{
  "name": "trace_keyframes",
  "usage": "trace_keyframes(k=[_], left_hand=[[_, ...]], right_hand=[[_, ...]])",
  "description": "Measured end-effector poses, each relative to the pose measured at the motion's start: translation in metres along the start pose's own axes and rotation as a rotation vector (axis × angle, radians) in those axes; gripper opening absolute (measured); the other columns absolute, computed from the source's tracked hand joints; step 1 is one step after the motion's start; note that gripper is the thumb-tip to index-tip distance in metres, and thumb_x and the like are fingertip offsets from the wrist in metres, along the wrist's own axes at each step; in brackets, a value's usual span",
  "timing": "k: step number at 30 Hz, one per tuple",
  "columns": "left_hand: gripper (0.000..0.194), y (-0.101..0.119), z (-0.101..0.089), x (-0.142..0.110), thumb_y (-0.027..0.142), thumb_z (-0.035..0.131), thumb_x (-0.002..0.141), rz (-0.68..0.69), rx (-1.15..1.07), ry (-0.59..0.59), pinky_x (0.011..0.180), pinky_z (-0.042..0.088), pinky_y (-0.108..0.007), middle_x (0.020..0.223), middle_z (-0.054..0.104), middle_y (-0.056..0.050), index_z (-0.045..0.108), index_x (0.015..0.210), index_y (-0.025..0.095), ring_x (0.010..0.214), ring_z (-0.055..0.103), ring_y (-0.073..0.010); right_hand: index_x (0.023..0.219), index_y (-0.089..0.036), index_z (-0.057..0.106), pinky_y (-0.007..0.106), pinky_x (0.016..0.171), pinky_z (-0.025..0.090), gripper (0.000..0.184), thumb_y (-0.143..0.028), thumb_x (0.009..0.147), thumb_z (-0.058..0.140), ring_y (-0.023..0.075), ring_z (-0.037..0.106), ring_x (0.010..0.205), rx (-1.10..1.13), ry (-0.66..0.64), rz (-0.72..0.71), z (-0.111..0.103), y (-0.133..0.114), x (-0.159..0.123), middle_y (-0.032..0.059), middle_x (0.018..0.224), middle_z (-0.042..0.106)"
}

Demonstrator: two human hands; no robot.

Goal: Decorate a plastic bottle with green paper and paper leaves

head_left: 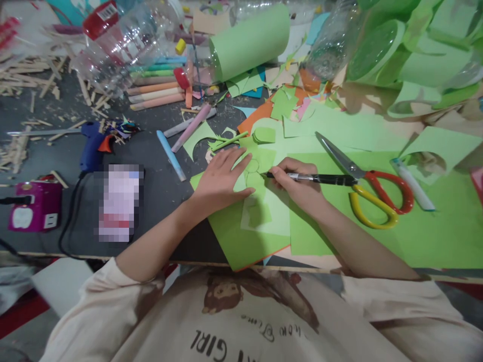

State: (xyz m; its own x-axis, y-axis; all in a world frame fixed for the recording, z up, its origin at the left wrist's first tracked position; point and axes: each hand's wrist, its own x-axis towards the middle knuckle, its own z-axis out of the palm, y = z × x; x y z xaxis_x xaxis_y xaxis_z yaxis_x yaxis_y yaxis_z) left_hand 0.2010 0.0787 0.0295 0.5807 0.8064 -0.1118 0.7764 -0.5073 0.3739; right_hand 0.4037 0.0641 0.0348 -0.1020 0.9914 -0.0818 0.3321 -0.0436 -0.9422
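A black pen [320, 178] lies in the grip of my right hand [300, 183], its tip touching a small piece of green paper. My left hand [224, 176] rests flat on the paper to the left of the tip, fingers spread. Between the hands, round outlines show on the green paper [260, 160], and a small cut piece lies there. Beneath are larger green sheets [241, 246]. To the right of my right hand lie scissors [362, 176] with red and yellow handles, blades apart.
A blue glue gun [92, 146], a phone [119, 201] and a purple box [35, 206] are at left. Rolled paper sticks, wood bits and plastic bottles [130, 45] lie behind. A green paper cylinder [251, 42] stands out at the back, with paper scraps around it.
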Motion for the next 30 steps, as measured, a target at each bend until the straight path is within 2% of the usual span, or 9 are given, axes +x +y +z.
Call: trace_keyframes(k=[3,8,11,15,21,26,30], left_hand=[[0.069,-0.0003,0.0000,-0.0001,0.051,0.056,0.086,0.003,-0.005,0.008,0.118,0.024,-0.054,0.152,0.039,-0.016,0.040,0.144,0.017,0.143,0.032,-0.0345],[0.071,0.0018,-0.0027,0.0005,0.050,0.055,0.087,-0.012,0.006,-0.022,0.120,0.023,-0.052,0.152,0.039,-0.019,0.040,0.144,0.012,0.144,0.031,-0.0350],[0.070,0.0018,-0.0027,0.0005,0.051,0.054,0.087,-0.009,0.014,-0.020,0.119,0.023,-0.053,0.152,0.039,-0.018,0.040,0.144,0.012,0.144,0.031,-0.0347],[0.070,0.0016,-0.0024,0.0002,0.051,0.054,0.087,-0.018,0.031,0.005,0.119,0.024,-0.053,0.152,0.040,-0.016,0.041,0.144,0.014,0.143,0.031,-0.0342],[0.067,0.0052,-0.0054,-0.0003,0.047,0.056,0.086,-0.052,0.039,0.028,0.118,0.025,-0.053,0.152,0.041,-0.015,0.041,0.144,0.017,0.143,0.033,-0.0343],[0.068,0.0054,-0.0042,0.0001,0.048,0.054,0.087,-0.058,0.037,0.024,0.119,0.024,-0.052,0.152,0.040,-0.015,0.041,0.144,0.016,0.143,0.032,-0.0343],[0.068,0.0042,-0.0028,0.0003,0.049,0.053,0.087,-0.054,0.038,0.024,0.119,0.023,-0.053,0.153,0.039,-0.015,0.040,0.145,0.016,0.143,0.031,-0.0350]], right_hand=[[0.053,-0.022,0.046,0.028,0.051,0.032,0.030,-0.029,0.079,0.060,0.0108,0.042,0.049,-0.015,-0.021,-0.004,-0.0011,-0.0012,0.0012,-0.0033,0.050,0.049],[0.049,-0.022,0.042,0.027,0.049,0.031,0.030,-0.025,0.075,0.056,0.0100,0.040,0.046,0.003,-0.009,0.030,-0.0012,-0.0035,0.0020,-0.0041,0.046,0.045],[0.051,-0.022,0.044,0.027,0.050,0.032,0.027,-0.027,0.075,0.055,0.0101,0.041,0.046,0.001,0.004,0.015,-0.0006,-0.0043,0.0020,-0.0041,0.047,0.047],[0.047,-0.022,0.039,0.027,0.049,0.029,0.031,-0.025,0.074,0.056,0.0088,0.036,0.045,-0.003,-0.029,0.010,-0.0010,-0.0039,0.0018,-0.0050,0.044,0.043],[0.050,-0.022,0.044,0.027,0.049,0.033,0.030,-0.029,0.076,0.057,0.0108,0.043,0.045,0.036,0.041,0.011,-0.0012,-0.0013,0.0002,-0.0043,0.045,0.047],[0.053,-0.023,0.046,0.028,0.051,0.034,0.031,-0.034,0.079,0.060,0.0116,0.044,0.048,-0.017,-0.005,-0.016,-0.0004,-0.0023,-0.0004,-0.0032,0.049,0.050],[0.049,-0.022,0.041,0.028,0.049,0.030,0.036,-0.031,0.077,0.061,0.0103,0.039,0.046,-0.031,-0.037,-0.006,-0.0013,-0.0038,0.0002,-0.0039,0.046,0.046]])
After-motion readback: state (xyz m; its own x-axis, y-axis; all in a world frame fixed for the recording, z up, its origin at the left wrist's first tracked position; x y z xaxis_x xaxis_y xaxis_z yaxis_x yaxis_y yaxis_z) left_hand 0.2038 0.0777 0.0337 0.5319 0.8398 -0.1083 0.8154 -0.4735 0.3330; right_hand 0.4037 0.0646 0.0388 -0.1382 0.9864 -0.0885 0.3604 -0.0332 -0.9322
